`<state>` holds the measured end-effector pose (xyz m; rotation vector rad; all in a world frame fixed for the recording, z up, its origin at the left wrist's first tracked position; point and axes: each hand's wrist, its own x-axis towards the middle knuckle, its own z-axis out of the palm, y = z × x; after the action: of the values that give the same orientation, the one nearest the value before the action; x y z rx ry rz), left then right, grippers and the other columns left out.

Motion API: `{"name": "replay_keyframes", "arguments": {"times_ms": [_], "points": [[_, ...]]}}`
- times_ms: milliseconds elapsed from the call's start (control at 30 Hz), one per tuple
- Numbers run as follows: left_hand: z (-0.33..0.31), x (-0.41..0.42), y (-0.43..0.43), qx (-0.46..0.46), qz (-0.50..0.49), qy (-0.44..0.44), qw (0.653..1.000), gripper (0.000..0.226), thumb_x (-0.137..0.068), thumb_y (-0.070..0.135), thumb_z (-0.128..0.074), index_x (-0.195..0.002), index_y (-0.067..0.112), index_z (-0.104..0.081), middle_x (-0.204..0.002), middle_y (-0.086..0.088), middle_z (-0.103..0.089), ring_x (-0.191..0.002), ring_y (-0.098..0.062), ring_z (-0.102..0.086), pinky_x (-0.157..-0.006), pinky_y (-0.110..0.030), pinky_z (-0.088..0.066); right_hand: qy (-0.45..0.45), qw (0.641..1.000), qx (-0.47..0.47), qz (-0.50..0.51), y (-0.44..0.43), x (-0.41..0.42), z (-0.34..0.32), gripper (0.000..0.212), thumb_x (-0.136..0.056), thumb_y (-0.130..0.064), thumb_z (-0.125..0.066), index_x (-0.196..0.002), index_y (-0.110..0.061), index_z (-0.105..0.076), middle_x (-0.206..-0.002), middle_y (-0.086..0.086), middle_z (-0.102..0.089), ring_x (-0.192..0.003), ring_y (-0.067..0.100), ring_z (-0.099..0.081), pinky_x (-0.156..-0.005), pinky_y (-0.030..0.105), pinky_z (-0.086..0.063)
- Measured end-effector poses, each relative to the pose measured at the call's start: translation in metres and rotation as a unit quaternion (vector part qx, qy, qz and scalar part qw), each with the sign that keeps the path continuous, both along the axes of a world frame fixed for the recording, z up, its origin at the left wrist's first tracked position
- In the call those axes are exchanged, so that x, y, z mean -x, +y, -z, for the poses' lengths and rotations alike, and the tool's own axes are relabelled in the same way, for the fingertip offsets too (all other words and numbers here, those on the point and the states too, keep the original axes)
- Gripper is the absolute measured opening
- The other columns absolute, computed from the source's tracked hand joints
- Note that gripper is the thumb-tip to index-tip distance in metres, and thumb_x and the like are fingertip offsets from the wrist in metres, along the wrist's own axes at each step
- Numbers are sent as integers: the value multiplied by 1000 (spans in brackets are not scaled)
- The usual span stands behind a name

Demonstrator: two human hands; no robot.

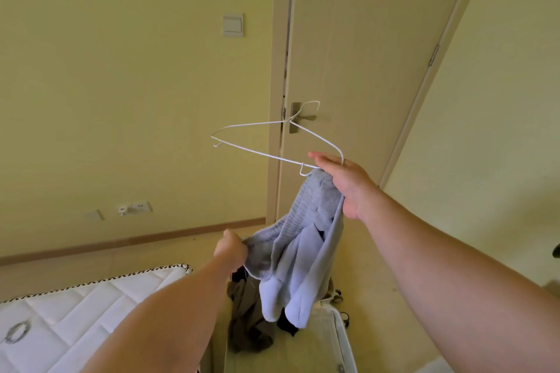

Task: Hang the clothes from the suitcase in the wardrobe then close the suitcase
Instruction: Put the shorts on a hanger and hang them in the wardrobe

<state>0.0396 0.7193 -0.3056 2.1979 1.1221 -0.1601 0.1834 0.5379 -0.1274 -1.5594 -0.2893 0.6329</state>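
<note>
Your right hand [342,185] is closed on the right end of the white wire hanger [257,151] and the top of the grey garment [303,251], held up before the door [363,54]. Your left hand [231,247] pinches the garment's ribbed edge, lower left. The fabric droops over the open suitcase [341,333], which holds dark clothes [248,324]. Bed [75,312] near left.

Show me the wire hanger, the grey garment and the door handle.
wire hanger [257,152], head view, on its lower bar.
grey garment [306,239], head view, middle of the hanging fabric.
door handle [308,117], head view, on the lever.
</note>
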Motion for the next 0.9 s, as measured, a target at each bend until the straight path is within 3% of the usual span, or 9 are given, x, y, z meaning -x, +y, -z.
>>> {"name": "replay_keyframes", "arguments": {"times_ms": [67, 133, 200, 300, 400, 500, 633, 700, 900], "points": [[-22, -6, 10, 23, -71, -61, 995, 23, -103, 18, -34, -112, 6, -52, -114, -17, -59, -95, -30, -60, -98, -44, -52, -13, 1000, 7, -4, -4, 1, 3, 14, -87, -30, -77, -100, -36, -81, -115, -9, -73, -115, 15, -64, -107, 40, -48], [-44, -20, 22, 35, -123, -158, 979, 11, -91, 4, -37, -96, 9, -46, -98, -17, -57, -82, -27, -53, -79, -39, -54, -19, 1000, 14, 0, -5, 1, 8, 15, -87, -28, -78, -100, -35, -81, -115, -11, -73, -115, 11, -63, -109, 38, -47], [-56, -34, 34, 79, -136, -215, 964, 26, -75, -3, -37, -84, 16, -52, -82, -11, -58, -77, -27, -52, -64, -34, -46, -20, 1000, 9, 4, -6, 1, 14, 14, -88, -28, -77, -99, -36, -81, -114, -11, -74, -115, 11, -64, -108, 39, -47], [-92, -44, 35, 133, -122, -260, 949, 39, -70, -9, -30, -60, 15, -60, -71, -14, -66, -67, -28, -60, -69, -43, -56, -35, 999, 0, 8, -6, -1, 22, 15, -90, -28, -75, -101, -37, -81, -115, -13, -73, -115, 9, -64, -108, 38, -48], [-119, -50, 32, 186, -124, -243, 944, 38, -93, -6, -37, -69, 14, -59, -71, -4, -58, -62, -19, -54, -69, -32, -51, -47, 999, -11, 7, -6, -2, 23, 17, -93, -28, -72, -106, -35, -80, -118, -15, -72, -116, 4, -62, -107, 32, -47], [-136, -45, 23, 261, -152, -241, 922, 27, -88, 6, -40, -66, 11, -55, -60, -10, -54, -53, -24, -52, -65, -34, -48, -64, 997, -15, -30, -1, -1, 21, 18, -92, -30, -72, -108, -36, -79, -120, -14, -71, -117, 4, -63, -110, 33, -46], [-159, -55, 18, 431, -102, -283, 850, 42, -87, 28, -46, -57, 7, -68, -56, -11, -57, -52, -25, -54, -66, -31, -44, -104, 991, 6, -81, 5, 5, 12, 18, -94, -33, -70, -110, -38, -78, -120, -19, -70, -115, 1, -61, -105, 26, -46], [-165, -64, 15, 436, -82, -292, 848, 38, -89, 44, -61, -74, 9, -68, -67, -13, -58, -63, -27, -55, -69, -35, -44, -142, 984, 25, -104, 7, 7, 10, 21, -94, -34, -70, -114, -40, -75, -115, -23, -69, -113, -2, -60, -100, 20, -44], [-172, -85, 19, 252, -126, -344, 896, 27, -100, 20, -55, -77, 8, -63, -71, -13, -59, -75, -27, -58, -73, -38, -49, -225, 939, 162, -204, 17, 8, 19, 39, -77, -28, -86, -113, -34, -75, -97, -12, -77, -97, 7, -71, -96, 36, -55]]}}
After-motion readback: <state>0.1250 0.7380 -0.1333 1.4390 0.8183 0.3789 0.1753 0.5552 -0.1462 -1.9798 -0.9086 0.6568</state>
